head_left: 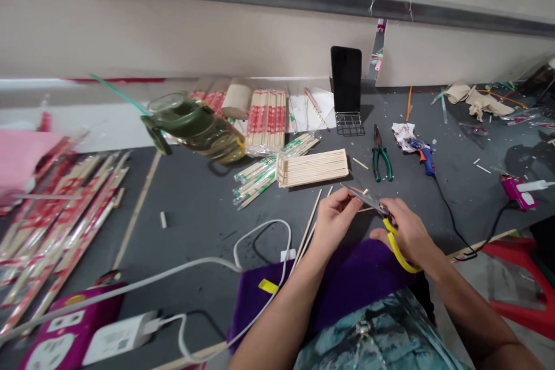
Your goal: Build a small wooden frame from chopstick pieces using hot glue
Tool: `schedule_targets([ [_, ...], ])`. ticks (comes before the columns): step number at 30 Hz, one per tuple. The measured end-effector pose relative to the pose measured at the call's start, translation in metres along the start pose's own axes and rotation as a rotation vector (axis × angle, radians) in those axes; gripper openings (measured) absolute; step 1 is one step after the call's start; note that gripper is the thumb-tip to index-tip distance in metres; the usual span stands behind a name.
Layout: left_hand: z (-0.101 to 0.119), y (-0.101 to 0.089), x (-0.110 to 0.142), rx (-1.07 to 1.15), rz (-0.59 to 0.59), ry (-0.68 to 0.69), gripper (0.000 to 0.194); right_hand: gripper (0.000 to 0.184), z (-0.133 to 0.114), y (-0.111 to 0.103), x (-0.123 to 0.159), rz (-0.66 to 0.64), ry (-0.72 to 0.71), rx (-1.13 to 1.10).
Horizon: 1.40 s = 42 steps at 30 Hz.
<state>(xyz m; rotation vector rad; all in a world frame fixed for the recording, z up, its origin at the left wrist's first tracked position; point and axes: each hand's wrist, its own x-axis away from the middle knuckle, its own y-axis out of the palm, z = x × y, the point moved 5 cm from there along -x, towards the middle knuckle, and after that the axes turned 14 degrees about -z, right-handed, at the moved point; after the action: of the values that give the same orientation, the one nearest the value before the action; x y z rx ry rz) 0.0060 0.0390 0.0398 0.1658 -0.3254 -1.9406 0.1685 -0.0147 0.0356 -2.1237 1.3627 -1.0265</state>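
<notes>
My right hand point(407, 228) is closed around the yellow handles of a pair of scissors point(395, 243), whose blades point left toward my other hand. Pinched fingers of my left hand point(336, 217) hold a thin wooden stick point(367, 208) at the blades; most of it is hidden. Just beyond my hands lies a small tray-like piece built of wooden sticks point(314, 169), its near left end resting beside wrapped chopsticks point(255, 179). Loose long sticks point(309, 219) lie along my left forearm. A purple cloth point(359, 272) spreads beneath my wrists.
Green-handled pliers point(381, 162) and a blue glue gun point(427, 159) lie at right, its cord trailing to a purple power strip point(520, 192). A phone point(347, 78) stands on a wire holder. A green jug point(195, 127) and red-wrapped chopsticks point(65, 214) are left. White cable point(208, 261) crosses the table.
</notes>
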Motion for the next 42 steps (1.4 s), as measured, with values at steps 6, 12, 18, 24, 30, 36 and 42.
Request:
schedule_targets([
  [6,0.003,-0.001,0.003,-0.019,0.006,-0.009,0.012,0.047,-0.009,0.0,0.004,0.027,-0.075,-0.047],
  [12,0.002,-0.005,0.005,-0.052,0.022,-0.029,0.01,0.048,-0.013,-0.001,0.006,0.039,-0.124,-0.069],
  [18,0.002,-0.007,0.006,-0.116,0.013,-0.035,0.007,0.047,-0.014,0.001,0.006,-0.003,-0.098,-0.134],
  [24,-0.001,-0.01,0.008,-0.157,0.009,-0.067,0.01,0.049,-0.02,0.002,0.008,-0.043,-0.105,-0.131],
  [30,-0.003,-0.014,0.009,-0.162,0.011,-0.08,0.014,0.057,-0.021,0.003,0.011,-0.065,-0.078,-0.113],
  [36,-0.005,-0.017,0.01,-0.185,0.003,-0.088,0.02,0.06,-0.026,0.002,0.011,-0.112,-0.042,-0.106],
  [42,0.001,-0.014,0.012,-0.207,0.01,-0.08,0.02,0.052,-0.024,0.004,0.01,-0.14,-0.029,-0.153],
])
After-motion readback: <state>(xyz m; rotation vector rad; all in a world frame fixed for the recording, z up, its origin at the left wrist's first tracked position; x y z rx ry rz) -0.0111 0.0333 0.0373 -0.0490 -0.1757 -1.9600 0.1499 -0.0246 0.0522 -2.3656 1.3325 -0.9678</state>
